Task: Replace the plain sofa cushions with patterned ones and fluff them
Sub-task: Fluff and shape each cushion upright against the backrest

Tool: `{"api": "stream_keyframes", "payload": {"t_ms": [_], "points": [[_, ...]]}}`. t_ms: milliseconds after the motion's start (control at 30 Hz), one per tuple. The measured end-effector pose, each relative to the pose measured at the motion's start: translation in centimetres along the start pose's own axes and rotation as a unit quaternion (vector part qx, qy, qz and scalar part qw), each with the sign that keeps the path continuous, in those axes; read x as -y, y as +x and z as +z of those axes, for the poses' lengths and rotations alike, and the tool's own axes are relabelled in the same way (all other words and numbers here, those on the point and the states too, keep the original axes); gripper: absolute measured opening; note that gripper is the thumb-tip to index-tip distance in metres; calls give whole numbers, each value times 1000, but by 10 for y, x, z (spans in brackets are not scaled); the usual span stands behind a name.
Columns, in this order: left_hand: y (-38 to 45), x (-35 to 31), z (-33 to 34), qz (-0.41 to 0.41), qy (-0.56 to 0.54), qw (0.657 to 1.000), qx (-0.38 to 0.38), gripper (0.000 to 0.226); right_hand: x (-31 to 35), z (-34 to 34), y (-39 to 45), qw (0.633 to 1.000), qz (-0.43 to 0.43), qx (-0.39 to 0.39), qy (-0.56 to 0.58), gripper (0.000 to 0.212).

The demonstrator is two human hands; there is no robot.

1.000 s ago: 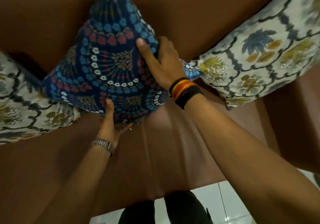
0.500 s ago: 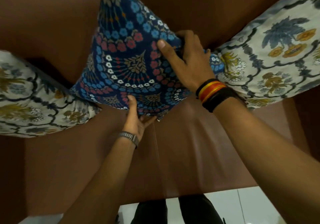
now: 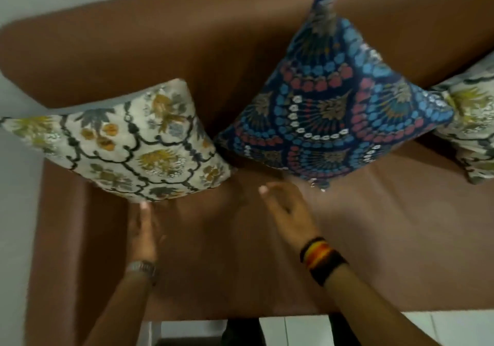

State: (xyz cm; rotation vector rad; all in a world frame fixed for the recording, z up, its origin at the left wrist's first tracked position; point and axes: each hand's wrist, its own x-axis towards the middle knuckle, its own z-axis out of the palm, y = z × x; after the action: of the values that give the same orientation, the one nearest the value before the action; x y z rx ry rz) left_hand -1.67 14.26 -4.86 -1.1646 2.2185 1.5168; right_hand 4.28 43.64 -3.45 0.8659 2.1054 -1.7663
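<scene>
Three patterned cushions lean against the back of the brown sofa (image 3: pixel 160 52): a cream floral cushion (image 3: pixel 125 145) at the left of the frame, a blue cushion (image 3: pixel 331 121) standing on one corner at centre right, and a second cream cushion (image 3: pixel 470 126) cut off by the right edge. No plain cushion shows anywhere in view, so the swapping looks done and what remains is fluffing. Your left hand (image 3: pixel 143 230) is open, fingers straight, its tips at the lower edge of the cream floral cushion; whether they actually touch it you cannot tell through the blur. Your right hand (image 3: pixel 288 206) is also open and empty, fingers spread, hanging just below the bottom corner of the blue cushion and apart from it. The two hands are well apart from each other. Expect these cushions to be light and soft, with woven covers that give under the fingers and grip well enough not to slip. They sag and fold if held by one corner, so take the cream floral one by its two opposite sides, palms flat, and press inward to plump the filling. The blue one balances on a point and will likely tip if nudged, so steady it at its side corners rather than at the small tassel at the bottom.
</scene>
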Motion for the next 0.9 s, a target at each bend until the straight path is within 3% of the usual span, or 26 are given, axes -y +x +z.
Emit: {"api": "stream_keyframes", "payload": {"t_ms": [133,200,333,433,567,700,900], "points": [[97,-36,-48,48,48,996,52,123,57,110,51,997,-57,54,27,76],[134,-50,-58,51,49,994,83,136,87,149,71,994,-88,16,63,82],[153,-48,-67,55,1,990,131,132,125,198,67,991,-101,-75,41,92],[136,-31,-68,-3,-58,980,188,131,152,212,51,981,-157,-104,-47,89],[117,-20,-53,-97,-182,952,226,123,202,218,56,966,-213,-70,-132,76],[127,-16,-41,-120,-213,942,228,108,212,224,57,949,-240,-66,-196,80],[133,-19,-40,-123,-215,933,260,118,220,229,51,936,-242,-79,-243,90]]}}
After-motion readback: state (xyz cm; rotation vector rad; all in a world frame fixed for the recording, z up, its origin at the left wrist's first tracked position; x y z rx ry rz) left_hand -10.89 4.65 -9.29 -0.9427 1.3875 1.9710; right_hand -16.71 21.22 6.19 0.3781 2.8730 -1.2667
